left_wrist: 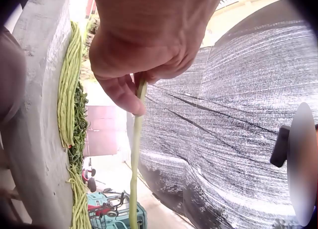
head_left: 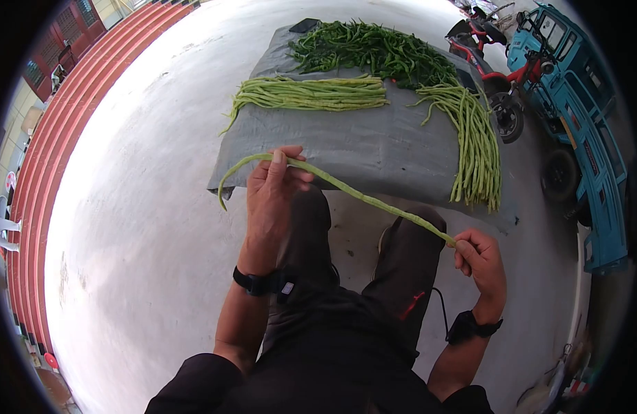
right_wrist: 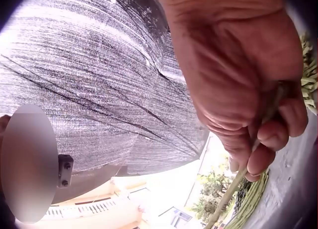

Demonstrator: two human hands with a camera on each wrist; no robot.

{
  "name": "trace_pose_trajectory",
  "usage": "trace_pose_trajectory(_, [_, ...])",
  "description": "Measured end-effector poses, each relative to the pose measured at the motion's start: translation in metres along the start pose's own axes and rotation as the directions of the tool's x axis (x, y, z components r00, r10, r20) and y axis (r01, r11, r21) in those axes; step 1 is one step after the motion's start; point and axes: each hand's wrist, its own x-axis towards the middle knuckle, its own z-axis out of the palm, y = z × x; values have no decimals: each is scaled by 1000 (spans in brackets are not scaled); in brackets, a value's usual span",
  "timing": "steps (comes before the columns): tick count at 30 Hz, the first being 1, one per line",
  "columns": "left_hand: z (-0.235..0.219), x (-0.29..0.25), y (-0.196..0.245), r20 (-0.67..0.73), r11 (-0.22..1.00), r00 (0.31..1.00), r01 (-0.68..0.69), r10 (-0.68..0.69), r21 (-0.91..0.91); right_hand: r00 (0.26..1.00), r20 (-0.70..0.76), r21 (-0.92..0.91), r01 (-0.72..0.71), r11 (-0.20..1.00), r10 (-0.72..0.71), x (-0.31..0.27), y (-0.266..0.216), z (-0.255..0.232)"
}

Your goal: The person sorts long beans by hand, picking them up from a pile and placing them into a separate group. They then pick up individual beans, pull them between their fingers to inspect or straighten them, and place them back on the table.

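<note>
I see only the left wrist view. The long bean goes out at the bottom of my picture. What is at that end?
Observer: The right hand pinches that end of the long bean.
Operator: Thank you. Does the bean continue on the other side of the left hand?
Observer: Yes, past the left hand it curves down to a free tip.
Operator: My picture does not show the left wrist. Is something worn there?
Observer: Yes, a black strap goes around it.

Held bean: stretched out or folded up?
Stretched out. The bean runs in one length from the right hand to the left hand, beyond which its free end curves down.
</note>
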Motion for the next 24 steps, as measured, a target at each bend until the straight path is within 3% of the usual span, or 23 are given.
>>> trace_pose_trajectory(9, [-11,-6,3,28,999,1000,3,-3,32,999,43,-16,-1,1000,2,-8,9,9])
trace_pose_trajectory(11, [-12,-7,1,29,1000,1000,7,-7,19,995,82,2,-62,998,61,-10,10,6])
trace_pose_trajectory(18, [-27,-11,-14,-84,981,986,151,-141,121,983,145,13,-116,993,113,-10,26,15])
trace_pose_trajectory(20, [-37,-12,-19,-109,977,974,206,-199,57,983,136,7,-127,992,125,-8,29,17])
trace_pose_trajectory(24, [-45,-20,-22,-177,960,948,277,-265,44,995,99,-68,-27,997,33,2,37,21])
